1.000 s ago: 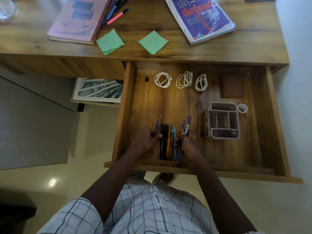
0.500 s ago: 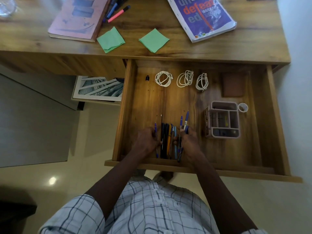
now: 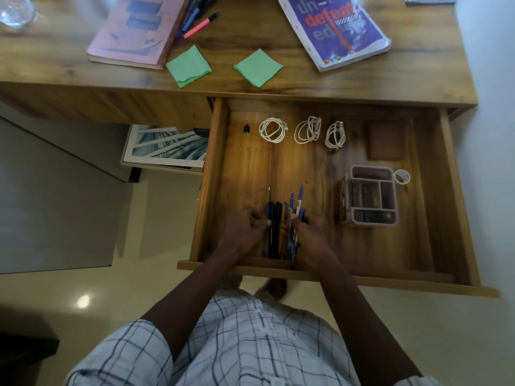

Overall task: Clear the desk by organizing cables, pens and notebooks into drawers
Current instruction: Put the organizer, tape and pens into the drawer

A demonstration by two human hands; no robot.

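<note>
The wooden drawer (image 3: pixel 214 174) stands pulled out under the desk (image 3: pixel 306 84). A row of pens (image 3: pixel 274 232) lies at its front. My left hand (image 3: pixel 243 231) presses against the row's left side, thumb on a blue pen. My right hand (image 3: pixel 309 232) is closed on a few blue pens (image 3: pixel 296 207) at the row's right side. Three coiled white cables (image 3: pixel 306 130) lie along the drawer's back. On the desk rest a pink notebook (image 3: pixel 136 29), a purple book (image 3: pixel 337 26) and loose pens (image 3: pixel 199 19).
A pink organiser tray (image 3: pixel 370 199), a tape roll (image 3: pixel 401 176), a brown pad (image 3: pixel 386 142) and a small black adapter (image 3: pixel 246 128) sit in the drawer. Two green sticky-note pads (image 3: pixel 257 66) lie on the desk. A lower shelf holds a picture book (image 3: pixel 167 146).
Both hands have drawn closer together, squeezing the pens into a tighter row. The right hand's blue pens shifted slightly left.
</note>
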